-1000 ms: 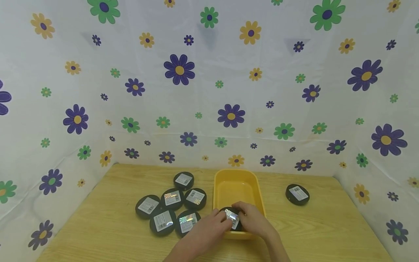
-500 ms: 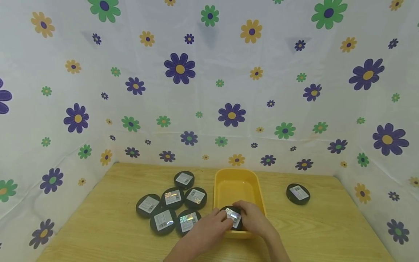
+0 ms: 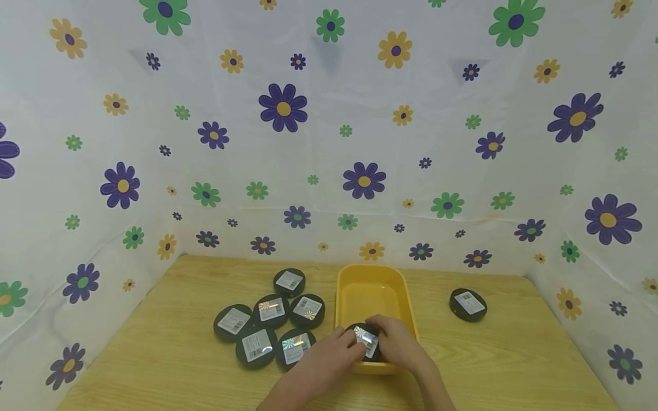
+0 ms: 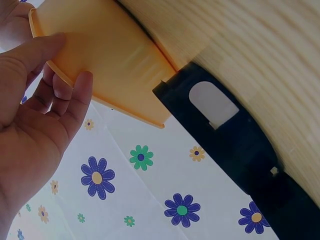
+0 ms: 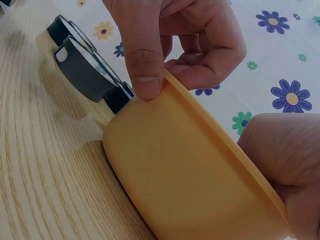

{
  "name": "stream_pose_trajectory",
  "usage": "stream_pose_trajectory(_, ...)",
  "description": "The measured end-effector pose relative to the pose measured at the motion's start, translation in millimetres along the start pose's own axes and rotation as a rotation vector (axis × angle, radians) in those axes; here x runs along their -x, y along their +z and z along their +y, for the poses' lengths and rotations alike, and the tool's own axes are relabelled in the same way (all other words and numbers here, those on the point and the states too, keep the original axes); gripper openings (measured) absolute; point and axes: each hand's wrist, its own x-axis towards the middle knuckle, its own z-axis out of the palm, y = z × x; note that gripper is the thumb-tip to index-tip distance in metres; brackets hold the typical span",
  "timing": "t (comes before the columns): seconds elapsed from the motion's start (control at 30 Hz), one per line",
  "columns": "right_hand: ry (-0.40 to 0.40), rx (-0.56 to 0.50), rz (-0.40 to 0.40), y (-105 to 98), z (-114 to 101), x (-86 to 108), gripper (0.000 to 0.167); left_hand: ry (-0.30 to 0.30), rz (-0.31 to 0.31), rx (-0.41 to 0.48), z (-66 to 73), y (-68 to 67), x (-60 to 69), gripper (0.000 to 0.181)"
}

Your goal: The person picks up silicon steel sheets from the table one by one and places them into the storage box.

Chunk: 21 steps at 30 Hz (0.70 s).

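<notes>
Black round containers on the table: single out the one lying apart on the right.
The black container right of the yellow tray; six others lie left, another at its near end.

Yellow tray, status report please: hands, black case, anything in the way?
Left hand, right hand: both on black case. Case label up, at near end of yellow tray. Seven other cases on tabletop, six left, one right; none blocking.
</notes>
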Motion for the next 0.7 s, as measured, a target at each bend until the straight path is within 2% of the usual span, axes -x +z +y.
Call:
stream_pose_trajectory(0.23, -0.006, -0.003, 0.020, -1.3, -3.1, 2.3, 0.035, 0.003, 0.012, 0.005, -0.1, 0.9, 0.6, 0.023)
stream_pose_trajectory(0.43, -0.030, -0.026, 0.051, -2.3, -4.2, 4.0, 0.035, -0.006, -0.013, 0.024, -0.2, -0.2, 0.0, 0.022)
stream_pose_trajectory(0.7, -0.014, -0.055, 0.126, -6.3, -5.7, 6.7, 0.029, -0.009, -0.012, 0.070, -0.7, -2.9, 0.4, 0.020)
